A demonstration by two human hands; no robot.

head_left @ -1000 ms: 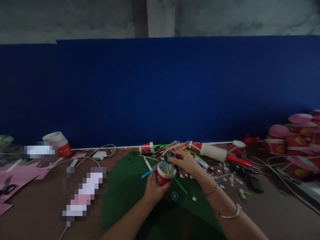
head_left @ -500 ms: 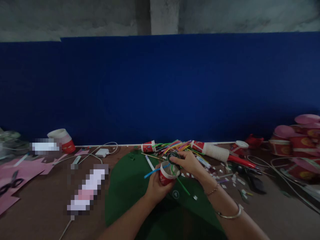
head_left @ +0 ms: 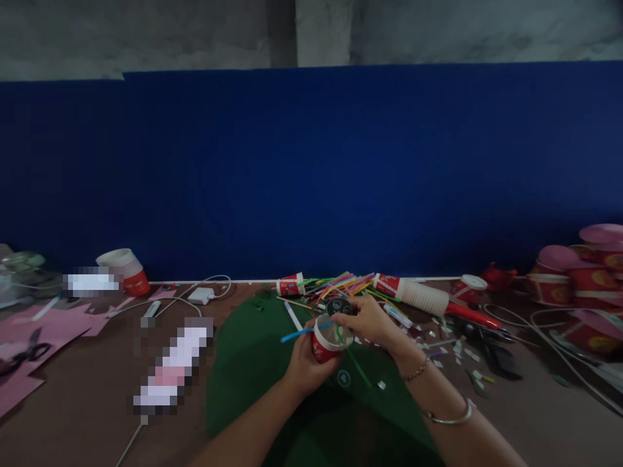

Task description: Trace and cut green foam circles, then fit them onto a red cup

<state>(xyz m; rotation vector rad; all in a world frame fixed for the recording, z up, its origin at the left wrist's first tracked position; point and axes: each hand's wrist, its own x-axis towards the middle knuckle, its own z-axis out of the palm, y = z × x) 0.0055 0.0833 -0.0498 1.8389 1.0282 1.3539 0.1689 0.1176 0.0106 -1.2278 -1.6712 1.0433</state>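
My left hand is wrapped round a red paper cup with a white inside, its mouth tilted up towards me. A blue straw sticks out on the cup's left, and a green straw on its right. At the cup's far rim, my right hand pinches a dark round disc between thumb and fingers. Whether the disc touches the rim I cannot tell. Below the cup, a dark round emblem with a pale ring shows on the green sheet.
Coloured straws lie behind my hands, beside a toppled stack of paper cups. White scraps and a black tool lie right. Left are scissors, pink paper and a cup stack. A blue panel stands behind.
The view has shifted slightly, so things sit a little further right. Both hands keep their holds on the cup and the disc, with hardly any movement.
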